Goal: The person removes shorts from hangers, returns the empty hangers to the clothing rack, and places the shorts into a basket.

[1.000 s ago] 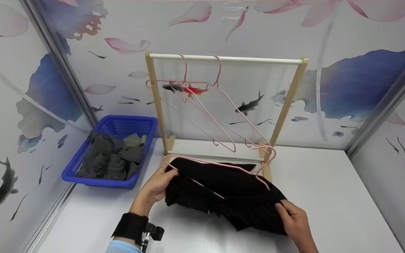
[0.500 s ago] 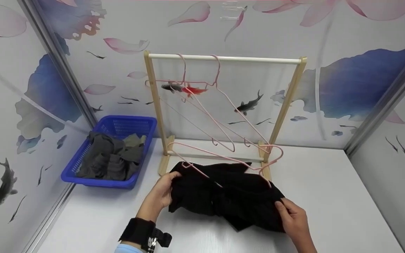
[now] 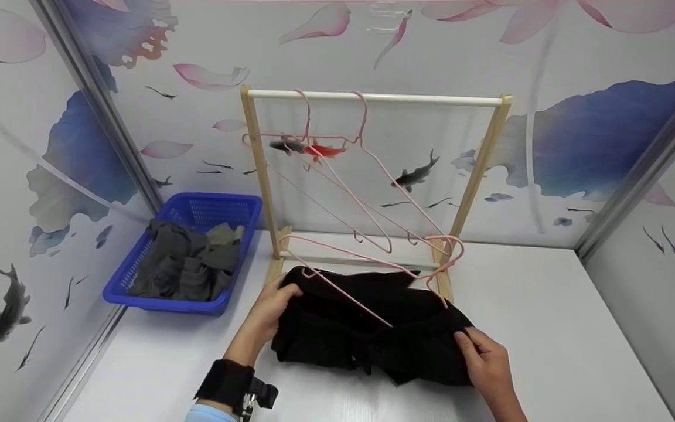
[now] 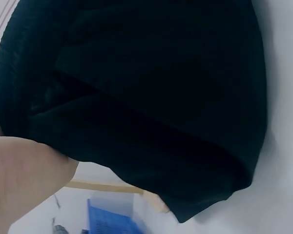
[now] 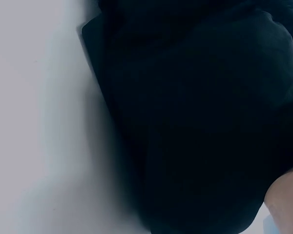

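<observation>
Black shorts (image 3: pixel 326 346) with a gathered waistband are held up over the table, waist opening upward. My left hand (image 3: pixel 270 305) pinches the waistband at its left side, thumb over the near edge. At the right side my right hand (image 3: pixel 487 357) grips the shorts between thumb and fingers. A pink hanger (image 3: pixel 343 251) sits partly in the waist opening. Its hook points right, its left end stands above the cloth, and its right end is hidden inside. Dark cloth (image 4: pixel 161 97) fills much of the left wrist view, and the right wrist view likewise.
Behind the shorts stands a wooden rack with a white rail (image 3: pixel 419 99); pink hangers (image 3: pixel 367 123) hang from it. To the left, a blue basket (image 3: pixel 120 296) holds grey-green clothes (image 3: pixel 179 264). Patterned walls enclose the white table (image 3: pixel 560 328).
The hanger's left end has risen out of the cloth near my left hand and now stands clear above the waistband. My left hand has shifted slightly; my right hand has barely moved.
</observation>
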`<action>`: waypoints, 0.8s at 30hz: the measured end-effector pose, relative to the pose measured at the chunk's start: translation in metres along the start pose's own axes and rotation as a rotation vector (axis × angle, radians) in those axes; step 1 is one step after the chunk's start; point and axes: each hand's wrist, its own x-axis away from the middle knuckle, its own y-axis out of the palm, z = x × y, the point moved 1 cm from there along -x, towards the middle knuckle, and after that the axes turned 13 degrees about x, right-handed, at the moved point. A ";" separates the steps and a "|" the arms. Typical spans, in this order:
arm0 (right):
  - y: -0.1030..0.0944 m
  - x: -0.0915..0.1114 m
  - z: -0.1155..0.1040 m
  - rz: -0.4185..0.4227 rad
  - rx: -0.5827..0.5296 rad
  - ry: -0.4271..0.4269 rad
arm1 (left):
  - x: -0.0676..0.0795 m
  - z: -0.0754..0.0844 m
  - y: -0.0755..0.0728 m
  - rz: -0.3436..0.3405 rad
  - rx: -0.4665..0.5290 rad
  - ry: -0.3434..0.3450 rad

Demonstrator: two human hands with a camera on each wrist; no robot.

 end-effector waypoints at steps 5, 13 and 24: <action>0.000 -0.002 -0.002 -0.004 -0.012 -0.007 | 0.000 0.007 0.000 0.034 -0.212 0.060; 0.001 -0.003 -0.008 0.021 0.011 -0.047 | 0.000 0.012 0.001 0.100 -0.413 0.138; 0.001 -0.006 -0.017 0.024 0.023 -0.089 | 0.001 0.008 0.002 0.065 -0.568 0.242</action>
